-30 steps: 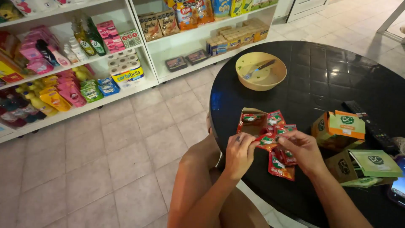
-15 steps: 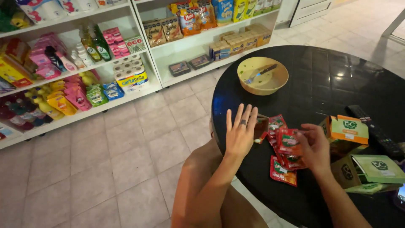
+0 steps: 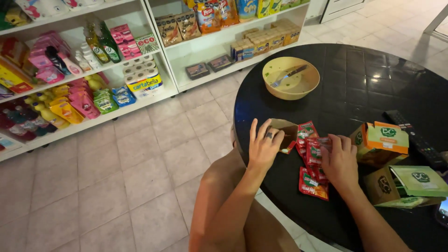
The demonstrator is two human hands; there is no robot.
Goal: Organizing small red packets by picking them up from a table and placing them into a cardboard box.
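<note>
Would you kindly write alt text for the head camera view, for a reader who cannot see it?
Two bare hands, left hand and right hand, rest on a cluster of red sachets on a round black table. A yellow bowl and small cartons sit nearby; stocked shop shelves stand beyond.

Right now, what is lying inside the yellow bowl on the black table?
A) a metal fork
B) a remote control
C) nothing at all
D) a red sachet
A: a metal fork leans inside the yellow bowl, while the red sachets lie on the black table between the left hand and right hand.
</note>
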